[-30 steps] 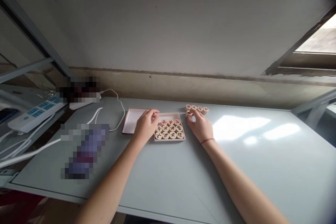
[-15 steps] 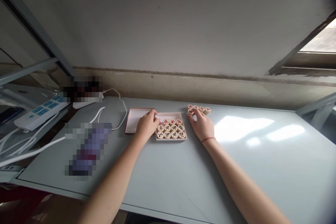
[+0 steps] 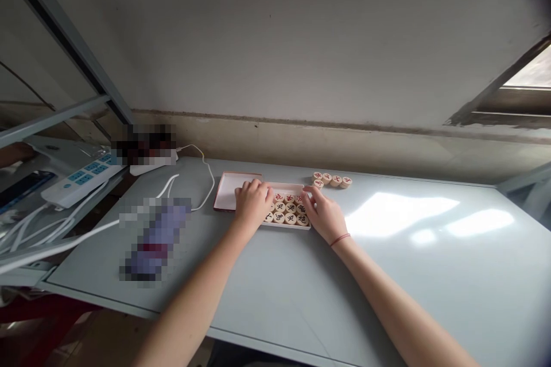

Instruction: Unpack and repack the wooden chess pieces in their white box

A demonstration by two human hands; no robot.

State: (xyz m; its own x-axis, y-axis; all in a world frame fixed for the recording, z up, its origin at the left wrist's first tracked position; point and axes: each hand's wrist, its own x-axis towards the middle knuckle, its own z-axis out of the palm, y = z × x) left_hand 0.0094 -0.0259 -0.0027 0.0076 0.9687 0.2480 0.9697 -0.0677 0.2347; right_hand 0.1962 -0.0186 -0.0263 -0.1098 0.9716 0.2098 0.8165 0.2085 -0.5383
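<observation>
A shallow white box [image 3: 286,226] holds rows of round wooden Chinese chess pieces [image 3: 290,219], black-marked in front and red-marked behind. My left hand [image 3: 253,202] is closed over the box's left side, hiding that edge and some pieces. At the box's right edge is my right hand [image 3: 326,217], thumb and forefinger apart near the red-marked piece at the end; I see nothing between them. Behind it, a small group of red-marked Chinese chess pieces [image 3: 336,180] stands on the table, most in a row and one in front. The box lid [image 3: 230,190] lies inside-up beside my left hand.
The grey table [image 3: 275,281] meets the wall at the back. At left lie a white power strip [image 3: 80,180], white cables [image 3: 64,248] and a blurred purple item [image 3: 161,235]. A metal frame post [image 3: 64,34] rises there. A dark phone [image 3: 28,190] lies farther left.
My right hand has moved left from the group of pieces to the box's right edge, leaving the group standing. My left hand has shifted farther over the box's left side. The view has turned slightly.
</observation>
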